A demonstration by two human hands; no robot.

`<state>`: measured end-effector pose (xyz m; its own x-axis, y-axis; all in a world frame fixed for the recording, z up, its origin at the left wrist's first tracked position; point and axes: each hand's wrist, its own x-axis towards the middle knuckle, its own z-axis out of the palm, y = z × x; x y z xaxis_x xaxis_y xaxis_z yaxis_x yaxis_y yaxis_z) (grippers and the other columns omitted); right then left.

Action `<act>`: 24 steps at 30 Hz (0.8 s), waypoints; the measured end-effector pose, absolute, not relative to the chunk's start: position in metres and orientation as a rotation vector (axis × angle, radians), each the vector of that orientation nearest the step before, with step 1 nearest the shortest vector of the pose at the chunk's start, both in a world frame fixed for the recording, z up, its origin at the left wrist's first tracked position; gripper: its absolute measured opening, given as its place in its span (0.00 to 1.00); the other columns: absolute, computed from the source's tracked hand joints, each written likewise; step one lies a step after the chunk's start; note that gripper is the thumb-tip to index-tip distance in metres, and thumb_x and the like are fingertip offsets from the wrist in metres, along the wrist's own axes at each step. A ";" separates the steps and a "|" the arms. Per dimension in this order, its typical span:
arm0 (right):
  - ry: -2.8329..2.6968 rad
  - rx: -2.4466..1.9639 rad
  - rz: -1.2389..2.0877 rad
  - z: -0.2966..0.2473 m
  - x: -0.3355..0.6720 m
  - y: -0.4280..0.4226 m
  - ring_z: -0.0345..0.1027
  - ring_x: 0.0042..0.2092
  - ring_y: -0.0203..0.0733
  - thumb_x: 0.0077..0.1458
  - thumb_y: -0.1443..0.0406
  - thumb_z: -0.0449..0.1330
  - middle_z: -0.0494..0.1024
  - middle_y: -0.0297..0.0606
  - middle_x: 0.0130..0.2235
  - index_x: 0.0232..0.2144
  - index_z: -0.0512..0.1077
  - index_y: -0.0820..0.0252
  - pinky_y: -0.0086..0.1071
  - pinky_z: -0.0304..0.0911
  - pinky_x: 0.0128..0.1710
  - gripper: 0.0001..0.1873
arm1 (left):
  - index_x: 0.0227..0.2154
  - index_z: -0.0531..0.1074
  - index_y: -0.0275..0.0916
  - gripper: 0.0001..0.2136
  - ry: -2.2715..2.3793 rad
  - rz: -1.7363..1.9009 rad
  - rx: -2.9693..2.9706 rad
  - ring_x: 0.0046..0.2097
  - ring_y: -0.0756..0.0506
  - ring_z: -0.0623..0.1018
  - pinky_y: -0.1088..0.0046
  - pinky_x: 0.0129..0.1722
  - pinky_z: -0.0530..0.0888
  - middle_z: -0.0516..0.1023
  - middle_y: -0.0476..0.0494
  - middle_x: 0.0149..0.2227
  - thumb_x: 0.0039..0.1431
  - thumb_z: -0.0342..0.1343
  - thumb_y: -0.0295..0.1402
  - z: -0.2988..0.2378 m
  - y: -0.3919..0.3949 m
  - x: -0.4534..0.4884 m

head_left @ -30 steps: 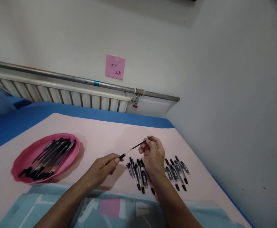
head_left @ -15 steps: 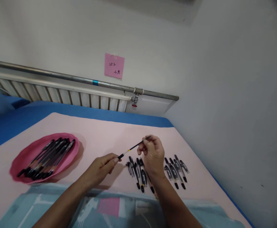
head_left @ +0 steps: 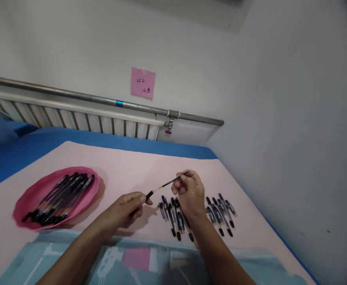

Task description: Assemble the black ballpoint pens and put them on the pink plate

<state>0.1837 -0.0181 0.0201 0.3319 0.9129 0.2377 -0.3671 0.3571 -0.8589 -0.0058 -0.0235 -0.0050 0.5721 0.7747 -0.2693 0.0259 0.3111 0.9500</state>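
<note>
Your left hand [head_left: 125, 209] gripped a slender pen part [head_left: 168, 183], your right hand [head_left: 192, 194] pinched its right end, loose pens [head_left: 180, 222] lay right, a pink dish [head_left: 36, 192] stood left.

Spans lower half of frame as smooth pink sheet [head_left: 126, 164] over blue surface [head_left: 111, 137], visible along far edge. Carries pink wavy-rimmed dish [head_left: 31, 194] at lower left. Bears loose cluster of black-and-clear pen parts [head_left: 180, 222] below frame centre, lying flat; farther right, second bunch of similar pieces [head_left: 217, 215].
</note>
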 end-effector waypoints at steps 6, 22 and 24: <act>-1.107 -0.788 0.903 0.023 0.175 -0.032 0.63 0.22 0.30 0.49 0.70 0.54 0.68 0.29 0.28 0.30 0.64 0.59 0.28 0.61 0.22 0.03 | 0.35 0.69 0.37 0.19 0.913 0.484 1.081 0.15 0.58 0.48 0.82 0.13 0.43 0.56 0.58 0.17 0.52 0.47 0.49 -0.005 -0.025 -0.007; -0.815 -0.769 0.937 0.028 0.175 -0.027 0.60 0.20 0.29 0.47 0.67 0.55 0.68 0.30 0.28 0.28 0.62 0.59 0.25 0.57 0.17 0.04 | 0.33 0.70 0.35 0.15 0.708 0.564 1.102 0.16 0.57 0.49 0.81 0.15 0.45 0.55 0.57 0.15 0.57 0.47 0.43 0.000 -0.027 -0.008; -0.776 -0.760 0.940 0.029 0.176 -0.027 0.60 0.20 0.29 0.46 0.67 0.56 0.68 0.29 0.28 0.28 0.61 0.59 0.24 0.56 0.16 0.05 | 0.33 0.69 0.36 0.15 0.709 0.566 1.091 0.16 0.57 0.49 0.80 0.15 0.44 0.55 0.57 0.15 0.57 0.46 0.43 -0.001 -0.027 -0.008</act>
<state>0.1757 -0.0272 0.0292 0.3765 0.8960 0.2355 -0.4010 0.3868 -0.8304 -0.0084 -0.0267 -0.0015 0.6531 0.7204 -0.2335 -0.0681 0.3629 0.9293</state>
